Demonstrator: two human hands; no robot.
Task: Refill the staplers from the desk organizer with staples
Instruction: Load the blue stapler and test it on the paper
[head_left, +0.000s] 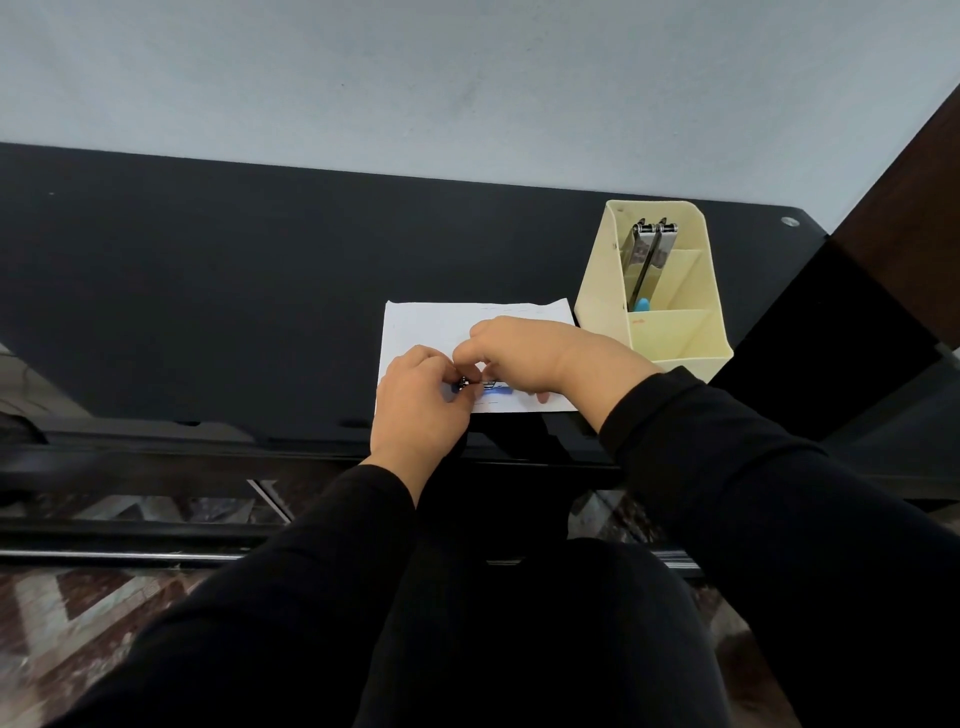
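A small blue stapler (491, 391) lies on a white sheet of paper (431, 325) near the desk's front edge, mostly hidden by my hands. My left hand (421, 402) grips its left end with curled fingers. My right hand (524, 353) curls over it from the right, fingertips pinching at the metal part in the middle. Whether staples are between the fingers is hidden. A cream desk organizer (670, 332) stands at the right, holding another stapler (649, 254) upright with a blue end low in the back compartment.
The black desk (208, 291) runs wide to the left of the paper. A pale wall rises behind it. A dark wooden panel (914, 223) stands at the far right, beside the organizer. My lap and patterned floor lie below the desk edge.
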